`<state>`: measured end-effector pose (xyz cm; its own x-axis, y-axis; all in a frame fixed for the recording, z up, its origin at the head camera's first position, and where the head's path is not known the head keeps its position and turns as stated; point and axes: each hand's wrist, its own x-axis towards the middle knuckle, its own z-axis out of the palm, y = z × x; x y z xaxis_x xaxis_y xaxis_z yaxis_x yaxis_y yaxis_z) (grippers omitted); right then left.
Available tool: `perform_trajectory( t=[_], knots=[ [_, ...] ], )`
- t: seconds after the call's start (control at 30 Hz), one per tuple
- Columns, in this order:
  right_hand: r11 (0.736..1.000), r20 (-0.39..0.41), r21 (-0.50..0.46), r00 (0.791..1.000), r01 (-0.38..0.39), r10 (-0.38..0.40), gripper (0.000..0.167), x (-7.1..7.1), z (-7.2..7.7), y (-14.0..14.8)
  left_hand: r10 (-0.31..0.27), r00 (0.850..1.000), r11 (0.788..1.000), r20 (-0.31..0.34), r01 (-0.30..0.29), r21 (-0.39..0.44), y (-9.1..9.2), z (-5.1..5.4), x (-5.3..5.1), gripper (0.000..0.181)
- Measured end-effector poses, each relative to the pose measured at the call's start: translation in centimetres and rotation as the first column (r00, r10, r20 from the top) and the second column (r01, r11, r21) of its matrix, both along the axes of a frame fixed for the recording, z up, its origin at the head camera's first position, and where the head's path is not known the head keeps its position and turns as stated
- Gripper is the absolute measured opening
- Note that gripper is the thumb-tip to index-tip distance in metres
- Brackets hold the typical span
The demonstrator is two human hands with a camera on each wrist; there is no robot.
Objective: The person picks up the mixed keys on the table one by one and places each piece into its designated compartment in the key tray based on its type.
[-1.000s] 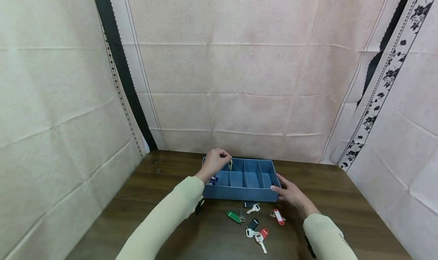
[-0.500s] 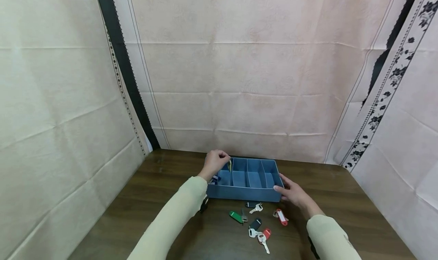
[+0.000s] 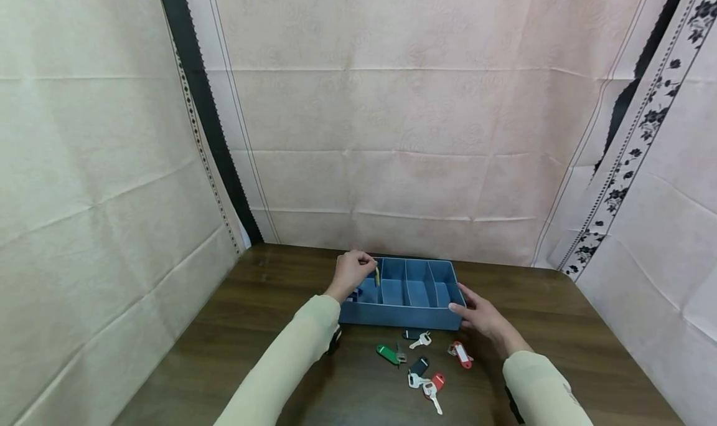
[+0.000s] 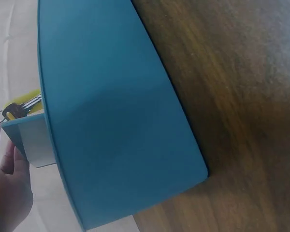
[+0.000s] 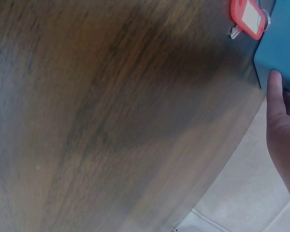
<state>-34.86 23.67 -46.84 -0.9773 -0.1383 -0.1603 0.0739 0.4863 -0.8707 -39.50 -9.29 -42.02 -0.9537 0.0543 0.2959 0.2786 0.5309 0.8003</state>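
A blue divided box stands near the back of the table. Over its left part, my left hand pinches a yellow key tag by its ring; a key hangs with it beside a divider's top edge in the left wrist view. Dark blue key tags lie in the left compartment, partly hidden by the hand. At the box's right end my right hand holds the corner, thumb on the front face and fingers along the side, partly hidden.
In front of the box lie several tagged keys: a green tag, dark tags, a red tag under a key, and another red tag near the right hand. A pale cloth hangs behind the table.
The left hand has dipped slightly, and the yellow tag hangs a little lower over the box. The right hand stays at the box's corner. The view has shifted slightly.
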Motion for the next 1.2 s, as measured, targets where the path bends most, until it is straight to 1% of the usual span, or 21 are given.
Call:
perform_trajectory(
  t=[0.13, 0.3, 0.47, 0.7, 0.9, 1.03, 1.1, 1.2],
  knots=[
    [1.0, 0.003, 0.003, 1.0, 0.001, -0.001, 0.096, 0.1, 0.1, 0.0, -0.007, 1.0, 1.0, -0.003, 0.007, -0.004, -0.1, -0.2, 0.1, 0.014],
    [1.0, -0.004, 0.002, 1.0, -0.008, 0.008, 0.094, 0.0, 0.1, -0.1, -0.018, 0.999, 1.0, -0.032, 0.018, -0.02, -0.1, -0.3, 0.3, 0.012],
    [1.0, -0.009, -0.009, 1.0, -0.013, 0.013, 0.095, -0.1, 0.1, 0.0, -0.026, 0.999, 0.999, -0.046, 0.025, -0.021, -0.2, -0.4, 0.3, 0.011],
    [1.0, -0.004, -0.013, 1.0, -0.002, 0.002, 0.096, 0.0, 0.0, 0.0, -0.033, 0.997, 0.997, -0.074, 0.027, -0.074, -0.2, -1.0, 0.3, 0.012],
    [1.0, 0.002, -0.012, 1.0, 0.0, 0.0, 0.096, 0.0, -0.1, 0.0, -0.042, 0.997, 0.998, -0.063, 0.039, -0.045, -0.2, -1.7, 0.4, 0.012],
    [1.0, 0.008, -0.001, 1.0, -0.005, 0.005, 0.095, 0.2, -0.2, 0.0, -0.044, 0.999, 0.995, -0.012, 0.043, -0.085, -0.4, -2.3, 0.6, 0.012],
    [1.0, 0.006, 0.0, 1.0, -0.01, 0.01, 0.095, 0.3, -0.1, 0.0, -0.041, 0.999, 0.995, 0.014, 0.042, -0.094, -0.5, -2.4, 0.7, 0.012],
    [1.0, 0.005, -0.002, 1.0, -0.014, 0.015, 0.095, 0.3, 0.2, -0.1, -0.047, 0.999, 0.995, 0.014, 0.048, -0.093, -0.5, -2.4, 0.7, 0.013]
  ],
)
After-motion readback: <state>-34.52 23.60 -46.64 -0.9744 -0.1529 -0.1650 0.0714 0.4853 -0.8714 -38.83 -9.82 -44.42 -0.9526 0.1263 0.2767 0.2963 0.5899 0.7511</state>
